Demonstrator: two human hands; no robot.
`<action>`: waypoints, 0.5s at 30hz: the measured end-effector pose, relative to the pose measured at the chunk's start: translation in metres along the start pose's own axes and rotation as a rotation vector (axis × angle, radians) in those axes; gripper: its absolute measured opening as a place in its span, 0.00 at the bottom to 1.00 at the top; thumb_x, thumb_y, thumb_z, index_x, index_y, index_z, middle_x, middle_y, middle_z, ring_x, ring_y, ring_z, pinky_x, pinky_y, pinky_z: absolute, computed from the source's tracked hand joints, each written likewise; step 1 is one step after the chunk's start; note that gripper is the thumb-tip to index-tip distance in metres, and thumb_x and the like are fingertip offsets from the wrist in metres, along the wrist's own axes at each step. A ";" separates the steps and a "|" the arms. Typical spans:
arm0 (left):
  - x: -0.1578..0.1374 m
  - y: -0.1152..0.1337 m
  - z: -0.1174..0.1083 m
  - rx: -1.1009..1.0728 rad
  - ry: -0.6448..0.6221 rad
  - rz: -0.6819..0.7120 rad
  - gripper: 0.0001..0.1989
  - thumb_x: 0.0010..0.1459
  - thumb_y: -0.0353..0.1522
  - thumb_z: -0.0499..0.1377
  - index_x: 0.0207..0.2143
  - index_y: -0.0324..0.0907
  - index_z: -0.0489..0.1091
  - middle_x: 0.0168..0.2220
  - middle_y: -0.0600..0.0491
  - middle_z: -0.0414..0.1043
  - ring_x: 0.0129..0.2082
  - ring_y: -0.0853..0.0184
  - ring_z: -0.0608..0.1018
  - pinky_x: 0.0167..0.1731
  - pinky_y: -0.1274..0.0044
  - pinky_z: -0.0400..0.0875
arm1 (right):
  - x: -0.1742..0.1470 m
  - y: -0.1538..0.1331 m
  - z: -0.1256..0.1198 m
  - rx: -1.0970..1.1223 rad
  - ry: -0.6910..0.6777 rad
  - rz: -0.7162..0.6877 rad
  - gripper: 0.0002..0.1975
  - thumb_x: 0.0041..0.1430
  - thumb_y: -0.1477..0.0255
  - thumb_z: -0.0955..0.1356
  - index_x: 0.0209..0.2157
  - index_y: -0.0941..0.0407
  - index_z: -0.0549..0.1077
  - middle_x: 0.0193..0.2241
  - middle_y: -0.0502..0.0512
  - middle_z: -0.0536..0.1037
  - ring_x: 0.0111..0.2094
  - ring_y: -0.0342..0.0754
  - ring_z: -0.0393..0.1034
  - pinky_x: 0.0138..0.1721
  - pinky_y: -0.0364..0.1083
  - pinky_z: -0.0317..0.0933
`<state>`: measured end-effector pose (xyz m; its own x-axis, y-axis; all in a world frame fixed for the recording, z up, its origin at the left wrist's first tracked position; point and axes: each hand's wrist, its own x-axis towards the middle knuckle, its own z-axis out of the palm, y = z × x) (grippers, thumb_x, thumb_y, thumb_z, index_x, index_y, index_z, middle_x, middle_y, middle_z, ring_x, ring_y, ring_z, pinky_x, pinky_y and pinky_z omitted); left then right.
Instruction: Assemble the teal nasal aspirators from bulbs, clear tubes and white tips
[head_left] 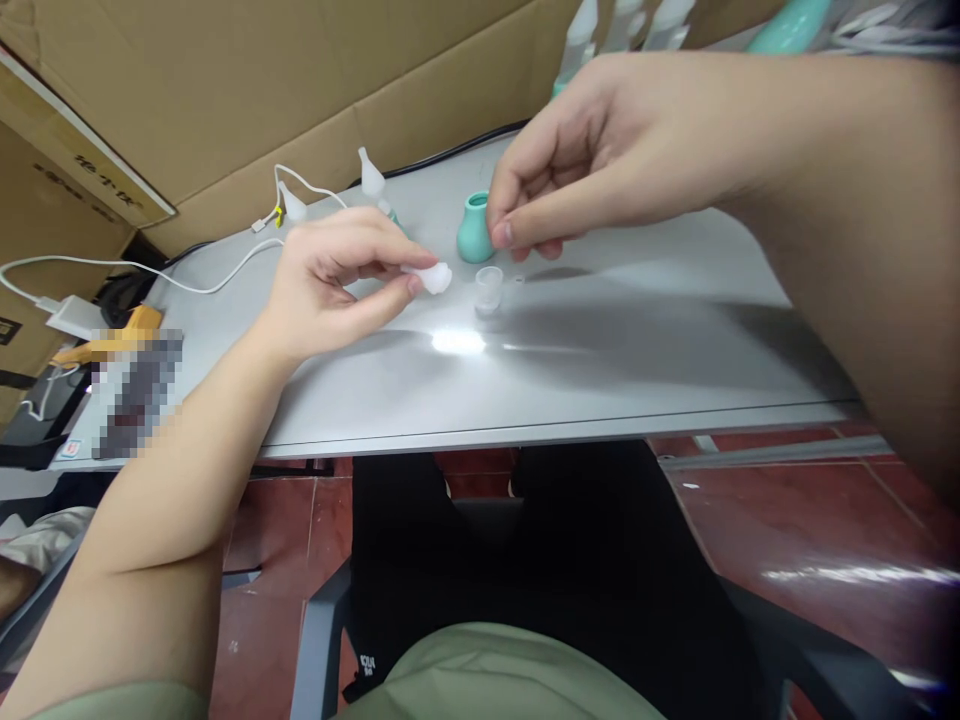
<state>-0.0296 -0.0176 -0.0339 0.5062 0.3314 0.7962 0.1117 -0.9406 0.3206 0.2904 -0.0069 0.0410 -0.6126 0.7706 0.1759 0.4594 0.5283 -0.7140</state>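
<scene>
Left hand (311, 285): thumb and index fingertip pinching a small white translucent soft-looking piece (439, 278), lifted over the grey flat-topped table (420, 400). Right hand (600, 150): thumb and fingers curled together, tips at the right side of a teal, pear-shaped, open-mouthed bulb (474, 238); can't tell if they touch it or grip anything. Bulb stands upright, closer to the table's far edge than the near one. Small clear plastic cup (489, 288) sits mid-table, just nearside of the bulb. Tiny clear ring-like bit (519, 281) just right of the cup. Toward the far edge, left of the bulb: a white cone-shaped nozzle (371, 175), upright, lower part behind the left hand. White cable (225, 280) runs toward the table's left edge.
</scene>
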 end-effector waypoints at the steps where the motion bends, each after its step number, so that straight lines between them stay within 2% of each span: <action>1: 0.002 0.005 0.000 0.025 -0.020 -0.021 0.17 0.81 0.55 0.78 0.53 0.55 0.95 0.42 0.51 0.92 0.36 0.62 0.88 0.33 0.65 0.83 | 0.001 0.002 -0.002 -0.061 -0.038 0.026 0.16 0.78 0.88 0.82 0.36 0.56 0.93 0.26 0.43 0.86 0.23 0.35 0.75 0.26 0.37 0.62; 5: 0.008 0.016 0.000 0.089 -0.066 0.005 0.15 0.83 0.50 0.74 0.48 0.52 0.94 0.40 0.51 0.92 0.34 0.63 0.88 0.32 0.67 0.84 | 0.004 0.005 -0.012 -0.239 -0.185 0.133 0.07 0.84 0.77 0.80 0.46 0.57 0.95 0.30 0.45 0.87 0.28 0.38 0.76 0.33 0.43 0.63; 9: 0.010 0.020 -0.003 0.085 -0.233 -0.020 0.09 0.82 0.42 0.72 0.50 0.53 0.94 0.42 0.51 0.92 0.37 0.60 0.90 0.39 0.65 0.88 | 0.006 0.013 -0.020 -0.377 -0.237 0.218 0.06 0.85 0.75 0.81 0.53 0.53 0.96 0.31 0.43 0.86 0.26 0.39 0.69 0.32 0.47 0.57; 12: 0.010 0.021 -0.004 0.069 -0.332 -0.021 0.08 0.80 0.36 0.70 0.52 0.52 0.92 0.43 0.51 0.92 0.38 0.60 0.91 0.39 0.66 0.86 | 0.010 0.027 -0.018 -0.434 -0.214 0.182 0.05 0.79 0.73 0.85 0.52 0.50 0.97 0.32 0.42 0.87 0.25 0.39 0.70 0.30 0.47 0.56; 15: 0.009 0.023 -0.002 0.067 -0.390 -0.021 0.09 0.77 0.30 0.71 0.52 0.49 0.92 0.43 0.51 0.92 0.38 0.63 0.90 0.39 0.69 0.83 | 0.016 0.040 -0.011 -0.395 -0.217 0.171 0.12 0.70 0.79 0.90 0.48 0.50 0.97 0.29 0.39 0.85 0.24 0.39 0.69 0.31 0.46 0.55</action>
<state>-0.0245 -0.0359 -0.0182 0.7884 0.3105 0.5310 0.1748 -0.9408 0.2905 0.3057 0.0306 0.0226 -0.6078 0.7882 -0.0969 0.7486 0.5279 -0.4012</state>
